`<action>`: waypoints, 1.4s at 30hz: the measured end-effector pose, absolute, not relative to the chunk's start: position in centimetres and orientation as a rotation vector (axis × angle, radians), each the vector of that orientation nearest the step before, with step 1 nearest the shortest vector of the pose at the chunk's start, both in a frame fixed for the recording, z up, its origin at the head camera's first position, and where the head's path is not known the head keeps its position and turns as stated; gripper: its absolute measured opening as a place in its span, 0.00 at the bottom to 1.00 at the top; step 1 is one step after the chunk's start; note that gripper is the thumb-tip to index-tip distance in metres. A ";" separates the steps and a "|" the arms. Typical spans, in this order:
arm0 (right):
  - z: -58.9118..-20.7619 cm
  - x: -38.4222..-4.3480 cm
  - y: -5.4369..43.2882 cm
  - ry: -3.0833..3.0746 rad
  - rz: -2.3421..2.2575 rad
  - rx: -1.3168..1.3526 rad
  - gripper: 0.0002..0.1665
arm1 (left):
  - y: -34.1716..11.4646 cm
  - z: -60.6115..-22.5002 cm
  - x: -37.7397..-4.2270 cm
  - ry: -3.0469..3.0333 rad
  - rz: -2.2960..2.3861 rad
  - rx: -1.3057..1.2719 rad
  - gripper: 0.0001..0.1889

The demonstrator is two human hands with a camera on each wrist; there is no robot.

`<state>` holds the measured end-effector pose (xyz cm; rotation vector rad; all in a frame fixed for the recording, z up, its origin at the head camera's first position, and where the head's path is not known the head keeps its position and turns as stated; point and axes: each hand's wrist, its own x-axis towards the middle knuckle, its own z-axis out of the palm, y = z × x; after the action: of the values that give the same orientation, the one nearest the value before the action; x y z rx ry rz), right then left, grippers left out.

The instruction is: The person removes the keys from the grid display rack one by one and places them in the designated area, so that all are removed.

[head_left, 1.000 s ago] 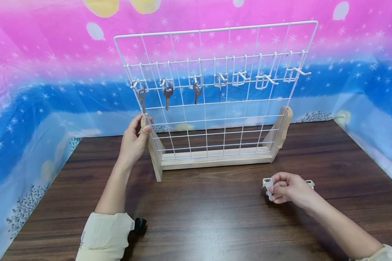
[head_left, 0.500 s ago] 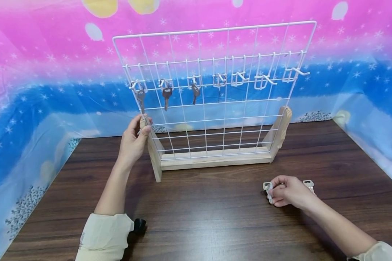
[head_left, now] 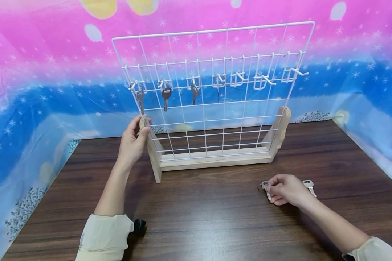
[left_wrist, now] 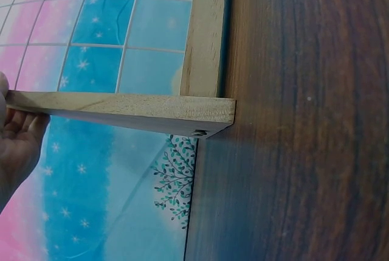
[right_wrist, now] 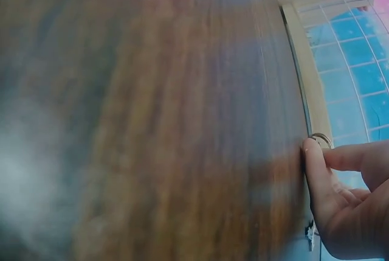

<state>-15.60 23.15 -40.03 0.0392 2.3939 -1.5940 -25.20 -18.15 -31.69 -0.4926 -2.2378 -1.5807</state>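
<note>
In the head view my left hand (head_left: 133, 141) grips the top of the rack's left wooden side (head_left: 154, 156), thumb in front. The left wrist view also shows these fingers (left_wrist: 23, 142) at the board. Over the table at right, my right hand (head_left: 289, 190) pinches a silver key (head_left: 266, 192) on a small ring, fingertips close to the tabletop. The ring (right_wrist: 322, 138) shows between thumb and finger in the right wrist view. A second key (head_left: 309, 185) lies on the table just right of that hand. Whether the pinched key touches the table, I cannot tell.
A white wire grid (head_left: 212, 31) stands in the wooden base (head_left: 215, 163), with a row of hooks (head_left: 264, 82). Keys (head_left: 166, 93) hang by rings from the several left-hand hooks; the right-hand ones hold none. Patterned cloth (head_left: 52, 58) surrounds the brown table (head_left: 196, 214).
My right hand has lowered a little and then shifted slightly left, with the key turning in its fingers. The second key has come into fuller view. My left hand keeps its grip.
</note>
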 end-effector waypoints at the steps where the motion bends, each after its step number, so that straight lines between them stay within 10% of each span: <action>1: -40.1 -15.6 23.1 2.401 -1.587 0.044 0.11 | -18.2 -31.7 -25.2 -2.236 -1.583 -0.493 0.24; 42: -37.3 -15.9 22.9 2.609 -1.499 0.058 0.19 | -18.1 -31.8 -25.3 -2.223 -1.615 -0.481 0.21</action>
<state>-15.91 22.92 -37.32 0.0577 2.6088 -1.4989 -25.35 -18.14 -31.80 -0.4810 -2.2225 -1.6152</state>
